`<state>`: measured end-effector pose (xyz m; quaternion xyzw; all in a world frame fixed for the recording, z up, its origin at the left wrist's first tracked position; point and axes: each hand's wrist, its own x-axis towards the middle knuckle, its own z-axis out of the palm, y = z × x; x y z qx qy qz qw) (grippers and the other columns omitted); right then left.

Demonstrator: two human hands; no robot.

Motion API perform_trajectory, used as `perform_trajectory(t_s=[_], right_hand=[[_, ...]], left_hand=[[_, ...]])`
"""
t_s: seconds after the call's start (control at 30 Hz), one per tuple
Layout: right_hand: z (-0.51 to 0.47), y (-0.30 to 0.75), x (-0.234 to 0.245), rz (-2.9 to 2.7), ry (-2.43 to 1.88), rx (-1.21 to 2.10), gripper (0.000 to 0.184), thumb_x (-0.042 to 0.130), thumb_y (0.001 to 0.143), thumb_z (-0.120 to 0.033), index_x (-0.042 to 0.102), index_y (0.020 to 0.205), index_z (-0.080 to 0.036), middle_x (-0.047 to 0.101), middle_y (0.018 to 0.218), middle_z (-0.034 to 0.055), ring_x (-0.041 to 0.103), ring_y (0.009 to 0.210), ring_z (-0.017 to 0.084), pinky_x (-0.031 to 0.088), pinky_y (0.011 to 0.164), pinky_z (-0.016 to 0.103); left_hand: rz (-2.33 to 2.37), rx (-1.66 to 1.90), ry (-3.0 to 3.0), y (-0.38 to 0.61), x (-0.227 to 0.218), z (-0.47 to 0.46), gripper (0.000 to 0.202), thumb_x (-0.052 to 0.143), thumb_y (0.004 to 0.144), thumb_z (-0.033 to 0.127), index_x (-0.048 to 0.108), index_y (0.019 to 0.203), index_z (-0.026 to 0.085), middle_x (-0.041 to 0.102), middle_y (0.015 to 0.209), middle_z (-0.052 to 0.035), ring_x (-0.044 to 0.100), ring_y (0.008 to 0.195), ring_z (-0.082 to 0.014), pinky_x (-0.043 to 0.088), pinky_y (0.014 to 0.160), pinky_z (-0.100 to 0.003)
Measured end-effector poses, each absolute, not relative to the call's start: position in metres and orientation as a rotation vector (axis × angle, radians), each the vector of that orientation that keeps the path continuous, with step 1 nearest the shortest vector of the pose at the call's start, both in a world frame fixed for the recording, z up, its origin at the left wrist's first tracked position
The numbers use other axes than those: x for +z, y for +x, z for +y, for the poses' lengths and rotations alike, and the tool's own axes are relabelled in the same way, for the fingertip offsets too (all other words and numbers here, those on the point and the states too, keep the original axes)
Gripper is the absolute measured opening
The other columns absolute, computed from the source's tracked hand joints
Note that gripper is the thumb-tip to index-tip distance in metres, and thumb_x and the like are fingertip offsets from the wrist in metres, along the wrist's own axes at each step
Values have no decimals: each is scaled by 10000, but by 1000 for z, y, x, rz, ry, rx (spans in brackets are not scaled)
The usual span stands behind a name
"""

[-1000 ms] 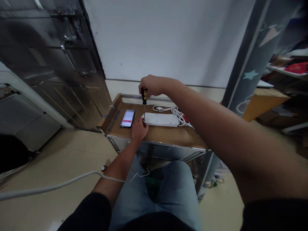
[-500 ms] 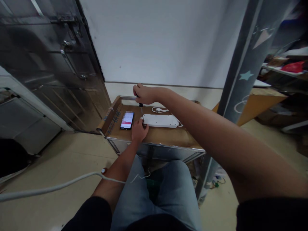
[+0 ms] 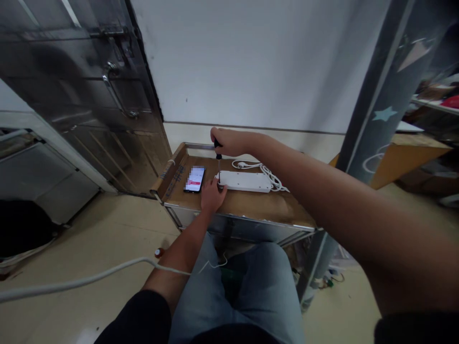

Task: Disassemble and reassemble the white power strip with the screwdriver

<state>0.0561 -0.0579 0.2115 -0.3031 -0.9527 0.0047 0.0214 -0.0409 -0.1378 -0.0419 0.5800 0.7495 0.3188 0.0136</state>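
Note:
My right hand (image 3: 227, 142) is shut around a screwdriver (image 3: 218, 160) with a dark handle, mostly hidden by my fingers. Its thin shaft points straight down to the left end of a white power strip (image 3: 245, 181), and the tip sits on or very close to the strip. My left hand (image 3: 213, 197) grips that same end from the near side. A smartphone (image 3: 195, 179) with a lit, pixelated screen lies left of my left hand on the wood-topped metal cart (image 3: 272, 208). A white cord (image 3: 267, 169) is coiled behind the strip.
A dented steel door (image 3: 79, 86) stands at left, with a white wall behind the cart. A grey star-marked pillar (image 3: 376, 95) rises at right, beside cluttered shelves (image 3: 433, 107). A thick white cable (image 3: 79, 279) runs across the floor near my knees.
My view has shifted slightly, moving the cart right in the frame. My right hand now covers more of the screwdriver handle, whose yellow part showed earlier. The strip's position on the cart looks unchanged.

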Motion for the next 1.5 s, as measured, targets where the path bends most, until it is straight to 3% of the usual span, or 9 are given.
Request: perform_trajectory(t_s=[0.17, 0.3, 0.43, 0.6, 0.8, 0.97, 1.07, 1.3, 1.5], right_hand=[[-56, 63, 212, -2874, -1036, -8, 502, 591, 1004, -565, 611, 1241, -123, 695, 1099, 165, 648, 987, 226, 482, 862, 318], [-56, 65, 206, -2762, -1113, -99, 606, 548, 991, -671, 629, 1220, -116, 662, 1215, 219, 639, 1095, 308, 493, 924, 387], [-56, 72, 200, -2821, -904, -79, 627, 551, 1020, -585, 453, 1474, -163, 510, 1481, 198, 621, 1011, 222, 475, 868, 334], [-57, 81, 198, -2913, -743, -15, 389, 578, 1017, -332, 512, 1358, -157, 492, 1453, 154, 509, 834, 112, 406, 793, 276], [-49, 79, 205, -2932, -809, 100, 446, 655, 858, -119, 554, 1293, -122, 579, 1352, 153, 554, 955, 142, 448, 857, 266], [-48, 79, 211, -2868, -1001, 65, 423, 707, 935, -422, 607, 1262, -173, 682, 1157, 120, 612, 978, 212, 468, 857, 314], [-54, 80, 210, -2818, -1081, -39, 527, 527, 1022, -593, 585, 1313, -157, 680, 1145, 170, 635, 1048, 285, 481, 929, 392], [-55, 79, 214, -2948, -992, -12, 501, 651, 939, -331, 532, 1375, -116, 647, 1303, 166, 621, 998, 197, 483, 880, 306], [-50, 74, 212, -2801, -1064, -46, 590, 551, 988, -649, 637, 1232, -119, 679, 1089, 203, 650, 1057, 297, 503, 902, 386]], left_hand=[[2335, 991, 1812, -41, -43, -138, 362, 618, 1015, 470, 634, 1243, 188, 702, 1244, -140, 639, 1224, -298, 481, 1051, -411], [2346, 965, 1822, -42, -43, -138, 382, 603, 1024, 466, 629, 1276, 181, 695, 1263, -151, 635, 1233, -311, 477, 1059, -423], [2347, 939, 1835, -42, -42, -138, 396, 586, 1038, 461, 621, 1305, 171, 692, 1279, -156, 631, 1246, -309, 473, 1080, -425], [2340, 932, 1836, -42, -41, -138, 392, 583, 1045, 463, 618, 1315, 182, 692, 1287, -148, 632, 1250, -302, 478, 1077, -424], [2338, 931, 1838, -43, -42, -138, 404, 572, 1050, 465, 612, 1333, 179, 688, 1307, -153, 630, 1263, -299, 479, 1079, -418], [2345, 918, 1848, -44, -44, -136, 463, 565, 1050, 469, 587, 1396, 161, 671, 1367, -169, 606, 1313, -310, 465, 1122, -429], [2356, 896, 1853, -44, -44, -136, 523, 551, 1055, 480, 568, 1449, 138, 665, 1384, -181, 599, 1328, -321, 457, 1143, -440], [2376, 842, 1864, -44, -44, -136, 600, 542, 1056, 491, 529, 1530, 122, 669, 1350, -195, 611, 1309, -324, 457, 1138, -427], [2383, 813, 1883, -44, -44, -136, 679, 572, 1034, 519, 494, 1564, 101, 662, 1346, -208, 598, 1314, -350, 452, 1141, -444]])
